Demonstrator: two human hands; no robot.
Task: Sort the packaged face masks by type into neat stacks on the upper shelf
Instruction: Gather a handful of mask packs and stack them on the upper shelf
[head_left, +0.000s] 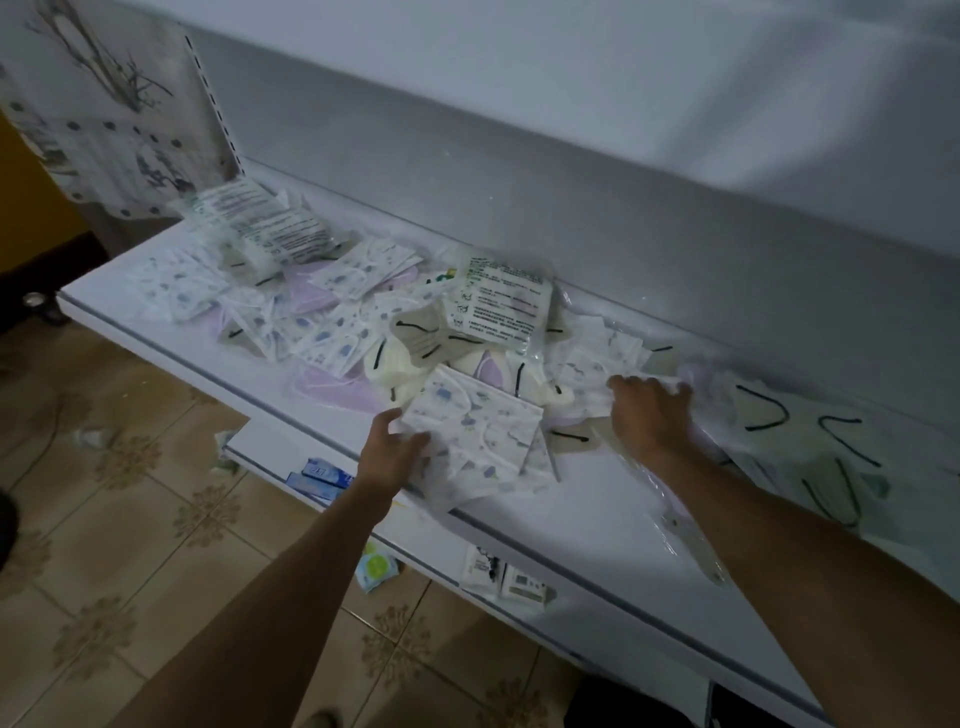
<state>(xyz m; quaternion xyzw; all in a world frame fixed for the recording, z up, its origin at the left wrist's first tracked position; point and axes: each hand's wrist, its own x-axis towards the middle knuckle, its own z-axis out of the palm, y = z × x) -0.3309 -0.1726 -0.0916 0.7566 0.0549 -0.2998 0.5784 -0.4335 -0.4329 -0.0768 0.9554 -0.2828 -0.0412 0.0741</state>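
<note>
The left grip (395, 441) pinches a fanned bundle of blue-printed masks (478, 436) by its 9 o'clock edge, thumb on top and fingers curled against the wrappers. The bundle sits at the front lip of the upper shelf (597, 514), partly overhanging it, with its long axis running roughly from 10 to 4 o'clock and its faces up.

The right grip (649, 410) lies palm down at 3 o'clock of the bundle, fingers reaching into more printed packets (597, 358). Blur hides whether it pinches anything.

The unsorted heap spreads toward 10 o'clock: cream masks with black loops (400, 358), lilac masks (337, 389) and labelled packs (498, 306).

These packets look very light, thin and floppy, and the film wrappers are probably slick, so a loose fan may slide apart. Squaring the edges and then holding across a short side with thumb above and fingers below seems the safest hold. Pressing a stack flat should help it stay neat.
</note>
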